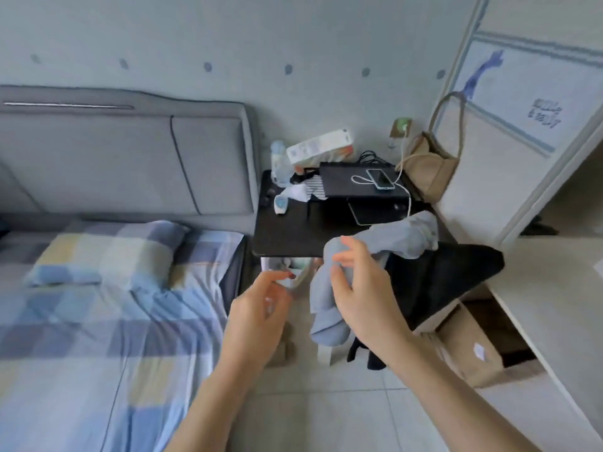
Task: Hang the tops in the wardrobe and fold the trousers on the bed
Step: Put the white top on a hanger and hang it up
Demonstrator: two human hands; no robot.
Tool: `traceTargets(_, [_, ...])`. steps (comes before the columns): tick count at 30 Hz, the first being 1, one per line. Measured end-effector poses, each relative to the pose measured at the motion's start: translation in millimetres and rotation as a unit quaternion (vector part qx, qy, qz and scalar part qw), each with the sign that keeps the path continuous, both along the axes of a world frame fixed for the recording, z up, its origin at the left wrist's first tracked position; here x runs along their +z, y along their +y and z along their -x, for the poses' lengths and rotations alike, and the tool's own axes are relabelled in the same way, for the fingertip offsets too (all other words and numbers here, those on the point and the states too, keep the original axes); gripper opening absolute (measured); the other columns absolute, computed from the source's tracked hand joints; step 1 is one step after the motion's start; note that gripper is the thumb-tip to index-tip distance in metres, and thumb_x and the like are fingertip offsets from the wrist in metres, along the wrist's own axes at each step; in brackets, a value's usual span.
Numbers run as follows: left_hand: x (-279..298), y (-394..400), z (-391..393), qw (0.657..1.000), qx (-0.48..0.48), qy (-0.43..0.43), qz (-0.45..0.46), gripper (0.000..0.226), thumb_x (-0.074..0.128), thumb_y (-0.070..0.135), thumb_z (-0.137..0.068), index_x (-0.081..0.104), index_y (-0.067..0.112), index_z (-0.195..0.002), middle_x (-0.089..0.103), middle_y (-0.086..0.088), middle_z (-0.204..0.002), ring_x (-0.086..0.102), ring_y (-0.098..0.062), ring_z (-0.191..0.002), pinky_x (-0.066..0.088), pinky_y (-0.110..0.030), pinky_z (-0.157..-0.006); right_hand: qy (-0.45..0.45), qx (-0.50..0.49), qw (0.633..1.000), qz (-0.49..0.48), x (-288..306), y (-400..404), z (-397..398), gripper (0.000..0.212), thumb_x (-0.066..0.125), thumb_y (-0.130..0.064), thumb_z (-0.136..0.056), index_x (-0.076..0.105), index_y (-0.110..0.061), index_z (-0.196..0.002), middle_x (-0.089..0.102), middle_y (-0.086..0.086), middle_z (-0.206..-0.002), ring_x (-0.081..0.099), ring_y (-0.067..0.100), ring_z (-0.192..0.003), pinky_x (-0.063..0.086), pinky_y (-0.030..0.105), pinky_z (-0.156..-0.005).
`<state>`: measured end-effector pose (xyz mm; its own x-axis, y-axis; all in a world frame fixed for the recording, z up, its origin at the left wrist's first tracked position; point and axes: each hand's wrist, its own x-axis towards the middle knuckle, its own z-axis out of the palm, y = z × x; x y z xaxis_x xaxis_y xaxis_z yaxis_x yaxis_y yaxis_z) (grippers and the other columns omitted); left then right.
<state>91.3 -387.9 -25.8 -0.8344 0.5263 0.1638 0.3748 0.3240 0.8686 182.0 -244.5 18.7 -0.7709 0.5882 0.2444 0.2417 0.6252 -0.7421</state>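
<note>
The right hand (354, 285) is making the grip: its fingers are curling around a light blue garment (329, 308), which is hanging down lengthwise beside the dark surface (287, 236), over a black garment (437, 282). The left hand (261, 305) is hovering just left of it, fingers loosely bent and holding nothing. The bed (98, 321) is lying further left, so the left hand is the nearer one to it.

Bed sheet (98, 321) and pillow (107, 252): blue, yellow, grey check. Headboard (124, 158) grey. Bedside table (287, 230) black. Garment (408, 236) in the right hand (355, 288) pale blue-grey; one beneath (440, 275) black. Bag (430, 171) far right tan. Wall (228, 34) pale with grey spots.
</note>
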Motion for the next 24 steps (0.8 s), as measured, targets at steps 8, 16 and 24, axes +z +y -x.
traceTargets(8, [-74,-232,0,0.969,0.214,-0.102,0.075,0.030,0.056,0.010,-0.091,0.058,0.038,-0.102,0.068,0.010,-0.076,0.061,-0.003,-0.077,0.047,-0.026,-0.072,-0.080,0.188,0.978,0.033,-73,-196,68,0.037,0.049,-0.020,-0.096,0.045,-0.016,-0.133,0.061,-0.006,-0.114,0.056,0.010,-0.106,0.037,0.013,-0.082])
traceTargets(16, [-137,-391,-81,0.870,0.437,-0.213,0.080,0.022,0.057,0.013,-0.092,0.058,0.035,-0.099,0.068,0.009,-0.076,0.063,-0.007,-0.075,0.051,-0.030,-0.070,-0.198,0.446,0.872,0.027,-137,-360,91,0.035,0.044,-0.021,-0.099,0.042,-0.018,-0.134,0.053,-0.005,-0.112,0.052,0.014,-0.108,0.040,0.024,-0.080])
traceTargets(24, [-216,-480,-172,0.681,0.657,-0.323,-0.033,0.021,0.063,0.006,-0.088,0.062,0.025,-0.096,0.068,-0.002,-0.084,0.066,-0.017,-0.081,0.050,-0.027,-0.067,-0.281,0.635,0.719,-0.043,-230,-487,83,0.034,0.045,-0.020,-0.098,0.046,-0.013,-0.131,0.059,0.004,-0.115,0.055,0.022,-0.106,0.039,0.026,-0.078])
